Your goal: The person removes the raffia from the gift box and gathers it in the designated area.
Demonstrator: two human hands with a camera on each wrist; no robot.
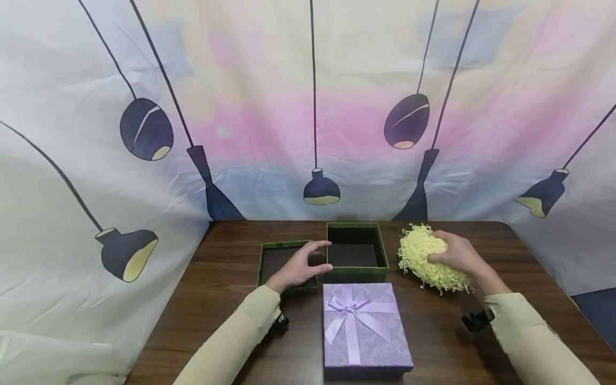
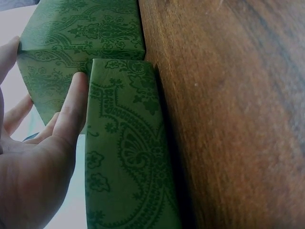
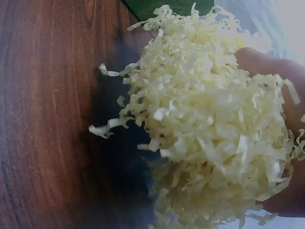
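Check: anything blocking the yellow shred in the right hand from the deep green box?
Nothing visible stands between the yellow shred and the green box except the box's own right wall. The left hand is at the opposite side; the purple box is off the direct line.

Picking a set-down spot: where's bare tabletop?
Bare table: between the purple box and right sleeve; left of the shallow green box; far right, beyond the right hand gripping yellow shreds.
Crowded: middle, left hand among shallow green box, deep green box and purple box.
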